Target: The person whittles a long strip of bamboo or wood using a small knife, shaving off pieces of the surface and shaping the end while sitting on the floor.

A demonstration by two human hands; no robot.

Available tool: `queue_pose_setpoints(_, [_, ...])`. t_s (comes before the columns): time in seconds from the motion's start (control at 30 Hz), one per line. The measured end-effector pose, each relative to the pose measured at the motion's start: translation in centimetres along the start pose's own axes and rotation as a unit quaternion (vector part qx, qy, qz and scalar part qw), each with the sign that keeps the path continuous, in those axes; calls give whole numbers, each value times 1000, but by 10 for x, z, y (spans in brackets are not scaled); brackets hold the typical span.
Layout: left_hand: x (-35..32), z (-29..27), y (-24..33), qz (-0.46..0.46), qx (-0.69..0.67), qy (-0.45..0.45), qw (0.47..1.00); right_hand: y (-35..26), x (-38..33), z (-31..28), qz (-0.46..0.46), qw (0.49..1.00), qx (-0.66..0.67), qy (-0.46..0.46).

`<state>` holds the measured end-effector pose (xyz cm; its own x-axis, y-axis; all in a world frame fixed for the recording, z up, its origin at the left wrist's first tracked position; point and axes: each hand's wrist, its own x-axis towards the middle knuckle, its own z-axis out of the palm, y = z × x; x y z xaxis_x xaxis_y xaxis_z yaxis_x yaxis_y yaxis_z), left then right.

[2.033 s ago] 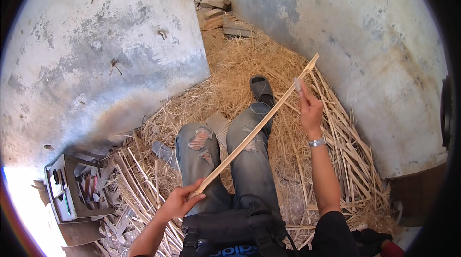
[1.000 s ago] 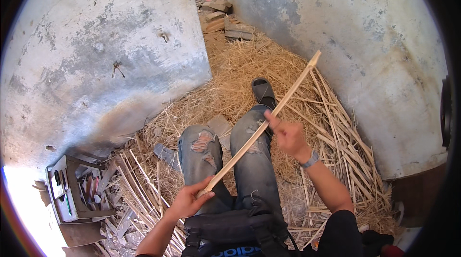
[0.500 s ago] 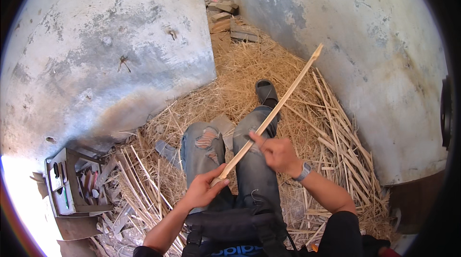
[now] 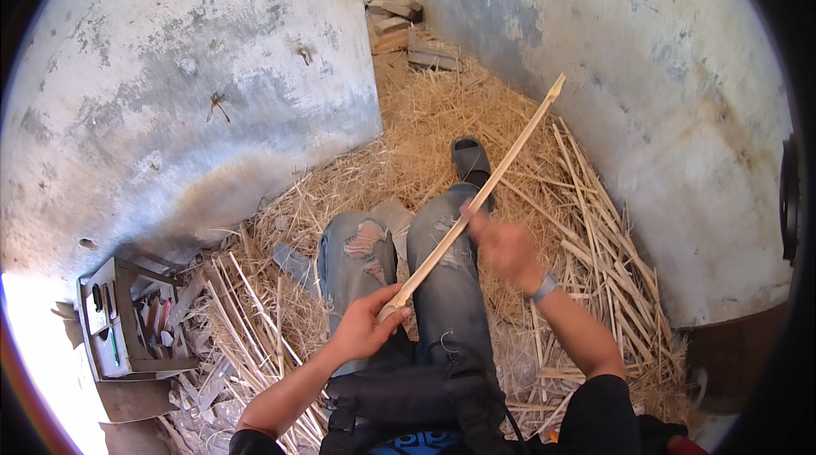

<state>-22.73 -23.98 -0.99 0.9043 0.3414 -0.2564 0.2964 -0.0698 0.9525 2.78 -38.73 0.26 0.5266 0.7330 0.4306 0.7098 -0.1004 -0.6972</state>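
Observation:
A long, pale strip of bamboo or wood [image 4: 478, 201] slants from my lap toward the far right wall, with a notched, knob-like tip at its far end. My left hand [image 4: 371, 326] is closed round its near end, above my thighs. Partway along the strip, my right hand [image 4: 510, 249] is at its right side, fingertips at or against the edge. Motion smears those fingers, so their grip and anything inside it cannot be made out. Under the strip are my knees in torn grey jeans [image 4: 446, 285].
Shavings [image 4: 425, 124] cover the floor. Cut strips lie piled along the right wall [image 4: 608, 260], and more strips [image 4: 255, 310] are at my left. A wooden box [image 4: 110, 319] with small tools stands far left. Bricks [image 4: 395, 13] are stacked in the back corner.
My right hand has moved slightly up along the strip and its fingers have blurred. The strip's far tip has shifted a little left. My left hand keeps its hold.

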Motion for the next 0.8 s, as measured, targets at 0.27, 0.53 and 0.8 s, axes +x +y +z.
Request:
queue_pose_setpoints(0.27, [6, 7, 11, 0, -44, -14, 999, -10, -11, 3, -63, 993, -53, -81])
queue_pose_setpoints(0.53, [19, 6, 52, 58, -125, 11, 990, -39, 8, -8, -152, 986, -64, 8])
queue_pose_setpoints(0.8, [9, -38, 73, 138, -98, 52, 984, -116, 6, -39, 41, 984, 168, 49])
